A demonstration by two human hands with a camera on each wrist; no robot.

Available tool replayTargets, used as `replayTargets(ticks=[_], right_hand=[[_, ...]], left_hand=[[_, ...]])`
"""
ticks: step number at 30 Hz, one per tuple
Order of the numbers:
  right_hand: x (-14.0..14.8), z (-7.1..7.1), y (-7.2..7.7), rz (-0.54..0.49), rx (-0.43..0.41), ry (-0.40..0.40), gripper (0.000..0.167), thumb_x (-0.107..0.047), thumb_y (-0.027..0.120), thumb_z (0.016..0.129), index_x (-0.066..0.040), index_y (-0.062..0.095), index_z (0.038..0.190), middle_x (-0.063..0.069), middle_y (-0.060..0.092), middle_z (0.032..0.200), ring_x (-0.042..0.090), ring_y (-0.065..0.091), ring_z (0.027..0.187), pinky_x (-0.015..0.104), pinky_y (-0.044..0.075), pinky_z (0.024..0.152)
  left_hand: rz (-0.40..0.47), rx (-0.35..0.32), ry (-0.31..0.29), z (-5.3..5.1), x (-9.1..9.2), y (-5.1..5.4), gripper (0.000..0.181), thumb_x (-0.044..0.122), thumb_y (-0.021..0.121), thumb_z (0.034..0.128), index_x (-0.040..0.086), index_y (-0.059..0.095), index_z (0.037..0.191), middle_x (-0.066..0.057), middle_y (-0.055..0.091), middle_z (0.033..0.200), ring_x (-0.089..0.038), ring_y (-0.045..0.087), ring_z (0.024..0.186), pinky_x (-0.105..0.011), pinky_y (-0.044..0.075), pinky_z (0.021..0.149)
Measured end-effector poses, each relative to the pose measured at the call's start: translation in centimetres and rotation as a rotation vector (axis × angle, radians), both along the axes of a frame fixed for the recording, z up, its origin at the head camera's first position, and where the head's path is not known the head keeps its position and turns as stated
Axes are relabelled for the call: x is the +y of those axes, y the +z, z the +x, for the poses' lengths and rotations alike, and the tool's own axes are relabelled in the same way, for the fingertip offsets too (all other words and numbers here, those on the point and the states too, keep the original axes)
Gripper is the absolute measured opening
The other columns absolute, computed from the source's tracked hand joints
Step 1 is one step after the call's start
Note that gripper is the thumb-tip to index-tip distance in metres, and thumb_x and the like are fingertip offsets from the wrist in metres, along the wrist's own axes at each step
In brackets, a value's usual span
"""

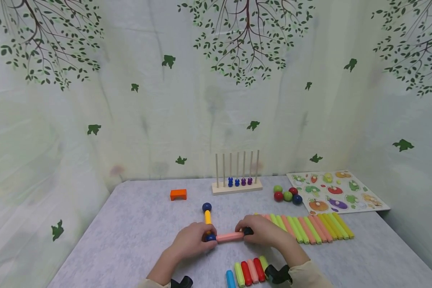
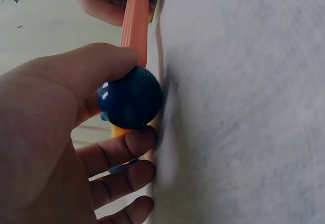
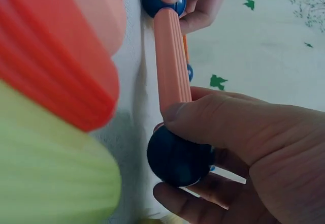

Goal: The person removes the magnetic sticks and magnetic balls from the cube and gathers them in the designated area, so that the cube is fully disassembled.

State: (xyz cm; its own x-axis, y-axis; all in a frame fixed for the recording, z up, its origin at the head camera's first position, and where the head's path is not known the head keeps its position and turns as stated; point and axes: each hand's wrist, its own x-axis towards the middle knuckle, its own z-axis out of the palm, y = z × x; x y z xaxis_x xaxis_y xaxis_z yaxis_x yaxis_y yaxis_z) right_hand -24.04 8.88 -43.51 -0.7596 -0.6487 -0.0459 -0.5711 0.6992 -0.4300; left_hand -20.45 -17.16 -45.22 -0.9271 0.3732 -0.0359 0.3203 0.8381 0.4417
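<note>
My left hand (image 1: 193, 239) holds a blue ball (image 2: 131, 98) between thumb and fingers. A ridged pink stick (image 1: 230, 237) runs from this ball to a second dark blue ball (image 3: 179, 155) on the right. Around that second ball curl the fingers of my right hand (image 1: 263, 231), its thumb lying on the stick's end. From the left ball a yellow stick (image 1: 207, 216) leads away to another blue ball (image 1: 207, 207) at its far end. The joined pieces form an L low on the table.
Rows of coloured sticks lie at the right (image 1: 311, 230) and in front (image 1: 251, 272). Farther back are an orange block (image 1: 178, 195), a peg stand (image 1: 237, 188) with beads, several loose balls (image 1: 287, 196) and a vegetable picture board (image 1: 336, 192) on the grey table (image 1: 129, 240).
</note>
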Motion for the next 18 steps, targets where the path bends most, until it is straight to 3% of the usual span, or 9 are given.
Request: replayTargets(ticks=[6,13,18], right_hand=[[-0.20,0.00,0.18,-0.012,-0.014,0.040,0.031,-0.010,0.070,0.089,-0.025,0.074,0.116,-0.013,0.067,0.100,0.001,0.054,0.087,0.029,0.051,0.086],[-0.28,0.01,0.13,-0.031,-0.029,0.062,0.022,-0.006,0.067,0.091,-0.022,0.076,0.103,-0.012,0.069,0.096,0.001,0.055,0.084,0.027,0.052,0.083],[0.28,-0.07,0.80,-0.104,-0.022,0.003,0.015,-0.009,0.070,0.091,-0.021,0.074,0.099,-0.011,0.067,0.098,0.005,0.057,0.089,0.030,0.053,0.084]], left_hand=[[-0.028,0.018,0.036,0.14,0.43,-0.26,0.018,0.040,0.068,0.0904,0.029,0.070,0.105,0.008,0.061,0.094,-0.013,0.049,0.082,-0.032,0.042,0.070],[-0.029,0.024,0.058,0.09,0.70,-0.73,0.018,0.044,0.067,0.0916,0.030,0.069,0.103,0.008,0.057,0.089,-0.013,0.048,0.078,-0.029,0.039,0.066],[-0.017,0.015,0.070,0.02,0.74,-0.70,0.017,0.044,0.067,0.0915,0.030,0.068,0.102,0.009,0.057,0.089,-0.013,0.048,0.079,-0.029,0.039,0.067]])
